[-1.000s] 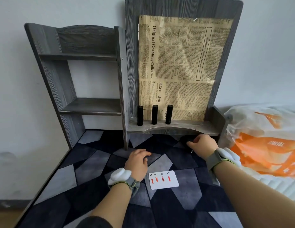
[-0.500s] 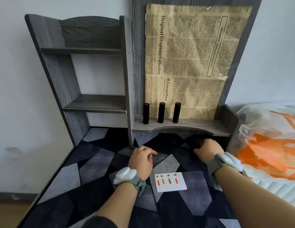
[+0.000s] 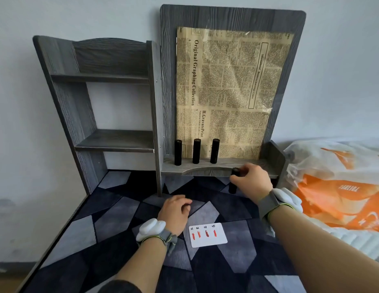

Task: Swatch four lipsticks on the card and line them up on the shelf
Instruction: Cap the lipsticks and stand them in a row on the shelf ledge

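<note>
Right hand (image 3: 253, 180) is gripping fourth lipstick (image 3: 233, 183) upright, fingers curled round it, just before shelf (image 3: 226, 162) edge where three lipsticks (image 3: 196, 151) are standing. Left hand (image 3: 175, 214) is resting loosely curled, empty, beside swatched card (image 3: 207, 234).

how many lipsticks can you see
4: left lipstick, middle lipstick and right lipstick stand on the shelf; the fourth lipstick is held in the right hand. None looks hidden.

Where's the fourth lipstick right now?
In the head view, right of centre: the right hand grips the fourth lipstick just in front of the shelf, below and to the right of the three lipsticks standing there.
</note>
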Motion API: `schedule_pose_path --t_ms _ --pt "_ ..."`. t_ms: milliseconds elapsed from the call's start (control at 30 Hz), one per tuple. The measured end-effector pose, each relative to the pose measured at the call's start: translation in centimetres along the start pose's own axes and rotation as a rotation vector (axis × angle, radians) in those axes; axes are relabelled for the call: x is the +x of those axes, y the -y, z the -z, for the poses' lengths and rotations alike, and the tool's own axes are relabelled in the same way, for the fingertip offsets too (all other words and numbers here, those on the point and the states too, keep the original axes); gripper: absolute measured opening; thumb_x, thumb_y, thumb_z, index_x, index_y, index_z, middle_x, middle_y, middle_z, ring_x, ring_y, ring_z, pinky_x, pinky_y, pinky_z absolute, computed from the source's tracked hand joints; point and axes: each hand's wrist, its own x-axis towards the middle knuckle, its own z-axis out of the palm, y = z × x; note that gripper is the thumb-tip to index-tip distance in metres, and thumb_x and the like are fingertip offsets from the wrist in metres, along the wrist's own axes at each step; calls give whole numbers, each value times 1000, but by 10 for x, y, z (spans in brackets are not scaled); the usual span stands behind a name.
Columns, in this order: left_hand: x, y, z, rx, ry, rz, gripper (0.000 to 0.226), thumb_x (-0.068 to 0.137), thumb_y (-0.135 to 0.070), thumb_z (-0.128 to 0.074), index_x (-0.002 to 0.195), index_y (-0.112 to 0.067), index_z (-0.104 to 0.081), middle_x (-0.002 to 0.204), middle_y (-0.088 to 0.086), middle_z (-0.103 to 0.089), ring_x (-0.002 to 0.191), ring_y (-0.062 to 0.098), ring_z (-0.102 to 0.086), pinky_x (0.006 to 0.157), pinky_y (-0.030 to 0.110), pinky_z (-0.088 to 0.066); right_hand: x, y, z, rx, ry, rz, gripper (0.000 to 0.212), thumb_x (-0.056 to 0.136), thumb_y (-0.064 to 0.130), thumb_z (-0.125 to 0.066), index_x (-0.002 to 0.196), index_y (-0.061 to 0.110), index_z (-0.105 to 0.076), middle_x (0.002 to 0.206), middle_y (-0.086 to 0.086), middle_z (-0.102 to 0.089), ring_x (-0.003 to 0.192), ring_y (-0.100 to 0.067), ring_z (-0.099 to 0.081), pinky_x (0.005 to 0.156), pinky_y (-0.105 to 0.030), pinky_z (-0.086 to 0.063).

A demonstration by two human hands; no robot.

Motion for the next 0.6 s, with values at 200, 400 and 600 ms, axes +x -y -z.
schedule_pose_path --t_ms 200,400,600 --pt "5 -3 4 27 3 8 27 95 -23 -48 116 -25 -65 134 -8 -52 125 15 -44 100 23 -33 19 25 14 179 -140 62 25 73 29 -69 91 14 -63 87 -6 -69 85 -25 -64 75 -33 -52" --pt "17 -6 7 39 -23 -35 25 92 -21 -53 111 -26 -68 125 -11 -58 119 13 -48 94 22 -36 49 35 8 239 -144 93 34 81 25 -66 111 9 -63 101 -14 -71 91 -34 -67 82 -47 -56" --pt "25 -4 3 40 -35 -58 22 90 -23 -56 108 -27 -68 121 -11 -57 118 11 -46 89 21 -37 70 35 -8 205 -117 100 31 85 23 -65 112 9 -61 104 -12 -69 93 -33 -66 85 -45 -54"
